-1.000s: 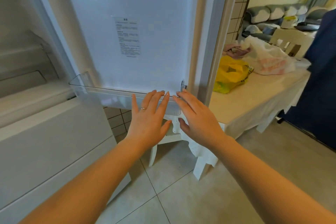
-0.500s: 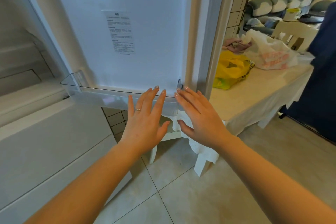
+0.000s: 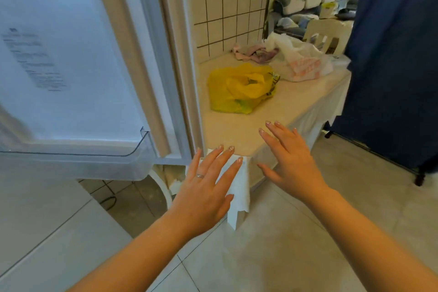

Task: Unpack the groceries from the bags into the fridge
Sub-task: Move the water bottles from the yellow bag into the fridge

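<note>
The fridge door [image 3: 71, 54] stands wide open on the left, its clear door shelf [image 3: 78, 163] bare. On the cream table [image 3: 239, 135] to its right lie a yellow plastic bag [image 3: 241, 89] and, farther back, a white plastic bag [image 3: 301, 61] with red print. My left hand [image 3: 208, 187] hovers with straight, spread fingers over the table's near corner, just right of the door shelf. My right hand [image 3: 289, 159] is spread flat above the table's front edge, short of the yellow bag. Both hands hold nothing.
Crumpled pink and purple cloth [image 3: 256, 53] lies at the table's back by the tiled wall [image 3: 225, 7]. A dark blue cover [image 3: 398, 66] on a wheeled rack stands right of the table. A chair [image 3: 327, 35] and sofa [image 3: 308, 5] are beyond. The fridge's white lower front [image 3: 47, 232] fills the lower left.
Both hands have left the door shelf's right end and moved right, toward the table with the bags. The view has swung right, showing more of the table and room.
</note>
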The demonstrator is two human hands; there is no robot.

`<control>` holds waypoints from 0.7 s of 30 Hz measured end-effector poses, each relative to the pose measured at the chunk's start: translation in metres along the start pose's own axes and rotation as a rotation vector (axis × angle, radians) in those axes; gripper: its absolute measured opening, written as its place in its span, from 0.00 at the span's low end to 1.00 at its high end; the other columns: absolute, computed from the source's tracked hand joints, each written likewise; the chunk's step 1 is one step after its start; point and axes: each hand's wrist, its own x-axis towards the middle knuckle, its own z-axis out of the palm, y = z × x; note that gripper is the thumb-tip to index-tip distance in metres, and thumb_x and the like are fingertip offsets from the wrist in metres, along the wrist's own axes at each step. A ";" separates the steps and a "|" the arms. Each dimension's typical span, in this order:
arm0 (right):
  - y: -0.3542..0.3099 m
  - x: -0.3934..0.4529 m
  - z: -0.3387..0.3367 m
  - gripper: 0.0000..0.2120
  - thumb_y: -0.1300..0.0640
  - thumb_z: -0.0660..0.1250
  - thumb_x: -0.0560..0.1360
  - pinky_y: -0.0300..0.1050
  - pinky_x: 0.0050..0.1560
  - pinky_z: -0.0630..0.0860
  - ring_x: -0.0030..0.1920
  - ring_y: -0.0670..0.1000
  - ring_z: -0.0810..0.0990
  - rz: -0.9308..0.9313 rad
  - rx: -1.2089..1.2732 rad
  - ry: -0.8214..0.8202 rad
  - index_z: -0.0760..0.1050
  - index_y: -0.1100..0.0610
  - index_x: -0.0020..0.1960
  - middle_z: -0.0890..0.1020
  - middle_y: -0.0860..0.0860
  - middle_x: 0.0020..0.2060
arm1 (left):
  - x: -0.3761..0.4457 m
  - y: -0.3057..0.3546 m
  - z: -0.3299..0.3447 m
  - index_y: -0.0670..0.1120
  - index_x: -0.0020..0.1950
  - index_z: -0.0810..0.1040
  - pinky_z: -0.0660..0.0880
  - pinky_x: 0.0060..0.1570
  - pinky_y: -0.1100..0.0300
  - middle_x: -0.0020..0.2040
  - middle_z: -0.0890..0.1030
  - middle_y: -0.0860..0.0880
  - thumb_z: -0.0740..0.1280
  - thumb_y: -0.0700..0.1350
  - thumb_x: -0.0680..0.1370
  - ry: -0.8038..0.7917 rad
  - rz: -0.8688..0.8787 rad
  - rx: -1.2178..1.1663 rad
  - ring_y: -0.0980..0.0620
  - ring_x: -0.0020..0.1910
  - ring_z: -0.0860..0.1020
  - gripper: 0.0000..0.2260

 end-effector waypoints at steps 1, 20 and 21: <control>0.015 -0.002 -0.003 0.30 0.43 0.62 0.74 0.59 0.69 0.57 0.72 0.56 0.62 -0.002 -0.007 0.002 0.61 0.54 0.72 0.66 0.55 0.71 | 0.012 0.006 0.008 0.45 0.73 0.61 0.60 0.66 0.35 0.72 0.66 0.42 0.69 0.55 0.72 -0.016 -0.022 -0.007 0.42 0.71 0.62 0.34; 0.264 0.008 0.010 0.35 0.47 0.73 0.68 0.63 0.65 0.64 0.71 0.56 0.64 -0.085 0.058 -0.198 0.63 0.53 0.70 0.68 0.55 0.70 | 0.214 0.095 0.132 0.45 0.71 0.64 0.67 0.62 0.37 0.68 0.72 0.43 0.75 0.53 0.67 -0.190 -0.370 -0.019 0.42 0.66 0.71 0.37; 0.272 0.013 0.014 0.35 0.47 0.74 0.68 0.63 0.65 0.65 0.71 0.56 0.65 -0.094 0.056 -0.206 0.63 0.53 0.70 0.68 0.55 0.70 | 0.220 0.093 0.137 0.45 0.71 0.64 0.66 0.62 0.37 0.68 0.72 0.43 0.75 0.53 0.67 -0.188 -0.383 -0.010 0.42 0.66 0.71 0.37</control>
